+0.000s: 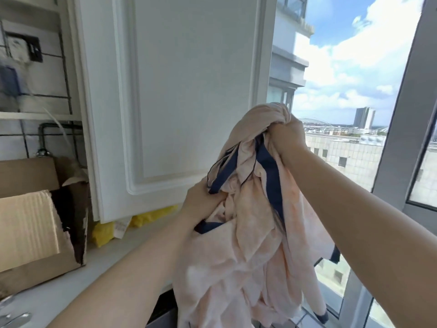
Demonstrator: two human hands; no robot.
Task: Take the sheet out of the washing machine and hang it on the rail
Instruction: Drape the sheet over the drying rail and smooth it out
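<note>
A pale pink sheet (248, 252) with a dark blue border hangs bunched up in front of me, held off the counter. My right hand (287, 138) grips its top in a fist, raised near the window. Lower down, my left hand (201, 204) holds a fold of the sheet by its blue edge. The lower end of the sheet drops out of sight at the bottom of the frame. No rail and no washing machine show in this view.
A white cabinet door (179, 91) stands open just behind the sheet. On the white counter (113, 261) at the left sit an open cardboard box (35, 233) and a yellow bag (104, 233). A large window (402, 138) fills the right side.
</note>
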